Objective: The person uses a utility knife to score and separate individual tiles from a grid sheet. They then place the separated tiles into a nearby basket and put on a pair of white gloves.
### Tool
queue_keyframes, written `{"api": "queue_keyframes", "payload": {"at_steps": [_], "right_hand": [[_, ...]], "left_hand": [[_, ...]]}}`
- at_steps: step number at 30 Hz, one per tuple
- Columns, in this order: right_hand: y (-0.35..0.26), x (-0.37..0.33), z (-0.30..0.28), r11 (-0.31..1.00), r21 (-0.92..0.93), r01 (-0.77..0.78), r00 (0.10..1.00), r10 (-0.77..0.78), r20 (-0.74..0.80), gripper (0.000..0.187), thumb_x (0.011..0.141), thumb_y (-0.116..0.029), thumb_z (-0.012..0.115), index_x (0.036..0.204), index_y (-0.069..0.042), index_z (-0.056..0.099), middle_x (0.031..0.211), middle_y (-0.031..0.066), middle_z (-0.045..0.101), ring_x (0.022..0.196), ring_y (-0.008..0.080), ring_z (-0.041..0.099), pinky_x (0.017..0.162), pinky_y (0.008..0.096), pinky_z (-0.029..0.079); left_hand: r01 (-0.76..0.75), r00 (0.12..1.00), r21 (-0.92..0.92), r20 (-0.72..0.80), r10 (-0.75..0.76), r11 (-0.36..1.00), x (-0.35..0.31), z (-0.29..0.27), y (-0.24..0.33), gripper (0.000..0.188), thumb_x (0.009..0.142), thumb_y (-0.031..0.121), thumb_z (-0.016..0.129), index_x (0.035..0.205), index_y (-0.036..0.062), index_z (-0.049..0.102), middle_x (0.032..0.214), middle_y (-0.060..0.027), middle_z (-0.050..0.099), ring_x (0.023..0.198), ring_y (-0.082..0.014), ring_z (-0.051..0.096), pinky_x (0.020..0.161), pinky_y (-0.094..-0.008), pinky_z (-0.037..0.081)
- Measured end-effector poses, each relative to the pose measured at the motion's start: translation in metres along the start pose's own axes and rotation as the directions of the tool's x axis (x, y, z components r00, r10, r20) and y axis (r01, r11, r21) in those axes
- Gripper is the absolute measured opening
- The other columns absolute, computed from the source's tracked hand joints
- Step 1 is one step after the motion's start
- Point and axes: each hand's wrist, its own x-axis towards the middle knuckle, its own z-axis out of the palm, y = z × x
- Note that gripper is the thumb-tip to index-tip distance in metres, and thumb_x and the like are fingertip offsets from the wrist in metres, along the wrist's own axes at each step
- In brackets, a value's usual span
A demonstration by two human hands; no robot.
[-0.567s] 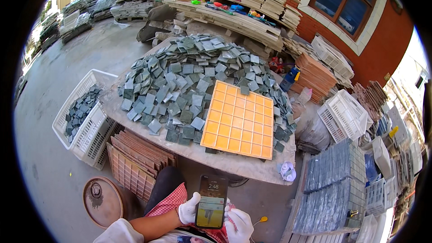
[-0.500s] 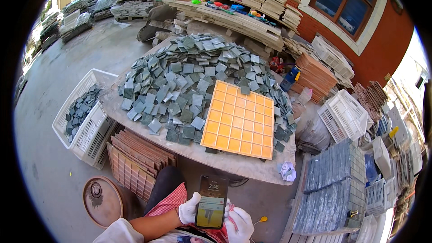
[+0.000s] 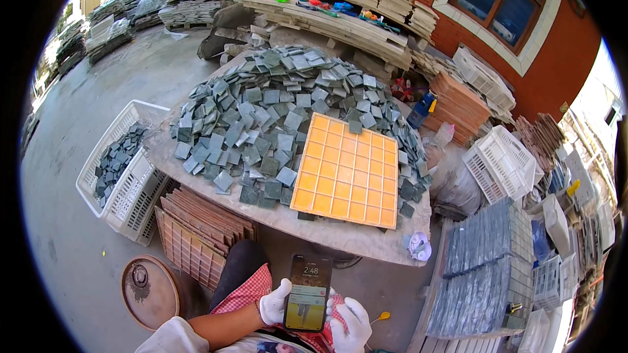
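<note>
My left hand (image 3: 275,303), in a white glove, is closed around a dark smartphone (image 3: 306,295) with its lit screen facing up. The thumb lies along its left edge, and fingertips show at the right edge. Just right of the phone, my right hand (image 3: 353,328), gloved too, is apart from it, fingers loosely bent and spread, with nothing seen in them. Beyond the phone stands a stone-topped table (image 3: 275,222). A heap of square grey-green stone tiles (image 3: 261,117) covers it, and an orange grid tray (image 3: 347,173) leans on the heap's front right.
A white crate (image 3: 131,186) of small tiles stands left of the table, near brown grid trays (image 3: 196,235) and a rusty drum (image 3: 154,293). At right are wrapped tile stacks (image 3: 484,268) on a pallet and a white crate (image 3: 500,165). A tape roll (image 3: 419,246) lies at the table's corner.
My right hand has shifted slightly right and its fingers have spread somewhat. The left hand and the phone stay in place. The view has tilted a little.
</note>
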Motion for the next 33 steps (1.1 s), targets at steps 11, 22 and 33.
{"api": "queue_keyframes", "payload": {"at_steps": [11,22,33], "right_hand": [[-0.015,0.017,-0.01,0.997,-0.072,0.037,0.999,-0.035,0.03,0.034,0.075,-0.004,0.068,0.108,-0.005,0.063,0.111,0.0155,0.063,0.104,0.0328,0.058,0.091,0.0396,0.047],[-0.022,0.026,-0.008,0.998,-0.063,0.014,0.997,-0.01,0.071,0.032,0.076,-0.005,0.067,0.107,-0.005,0.062,0.112,0.0161,0.062,0.104,0.0338,0.058,0.09,0.0402,0.047],[-0.024,0.028,-0.005,0.998,-0.017,0.067,0.995,-0.065,0.075,0.033,0.076,-0.004,0.067,0.109,-0.005,0.062,0.113,0.0161,0.062,0.101,0.0324,0.059,0.086,0.0376,0.049]], "left_hand": [[-0.001,1.0,0.014,-0.007,0.001,1.0,0.0,-0.007,-0.002,0.111,0.065,0.075,0.059,0.143,0.0026,0.027,0.141,-0.0167,0.039,0.128,-0.0288,0.042,0.108,-0.0448,0.031],[-0.011,0.998,0.065,-0.068,0.016,0.998,-0.002,-0.006,-0.001,0.113,0.065,0.077,0.057,0.143,0.0011,0.026,0.14,-0.0178,0.04,0.127,-0.0298,0.043,0.107,-0.0445,0.032],[-0.041,0.991,0.097,-0.124,0.053,0.994,-0.006,-0.001,0.0,0.111,0.067,0.077,0.054,0.143,0.0009,0.027,0.14,-0.0171,0.041,0.125,-0.0284,0.045,0.105,-0.0438,0.035]]}}
